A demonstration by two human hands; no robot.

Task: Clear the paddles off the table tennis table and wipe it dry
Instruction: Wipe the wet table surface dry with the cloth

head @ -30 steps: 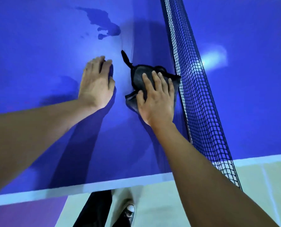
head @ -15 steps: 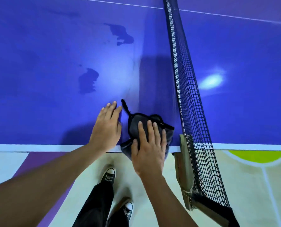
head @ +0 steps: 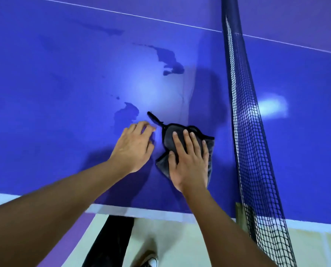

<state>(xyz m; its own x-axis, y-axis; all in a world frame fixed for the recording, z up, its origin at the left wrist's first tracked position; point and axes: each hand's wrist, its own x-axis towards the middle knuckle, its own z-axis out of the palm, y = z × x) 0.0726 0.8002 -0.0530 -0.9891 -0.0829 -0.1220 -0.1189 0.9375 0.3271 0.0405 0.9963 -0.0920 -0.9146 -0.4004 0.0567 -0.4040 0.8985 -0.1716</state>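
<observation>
Pressing or gripping, that right hand? asks one.

Pressing, says the other: palm down, fingers straight and spread over the crumpled dark grey microfibre cloth, the arm reaching in over the near edge of the blue table tennis table.

And where does the cloth lie?

On the tabletop near that near edge, just beside the black mesh net, with its thin black loop pointing toward the far edge.

The left hand?

Palm down just beside the cloth, holding nothing, its fingers loosely bent with the tips at the rim of a dark wet patch. Whether they touch the loop cannot be told. A second wet patch lies farther toward the far edge, near the net.
</observation>
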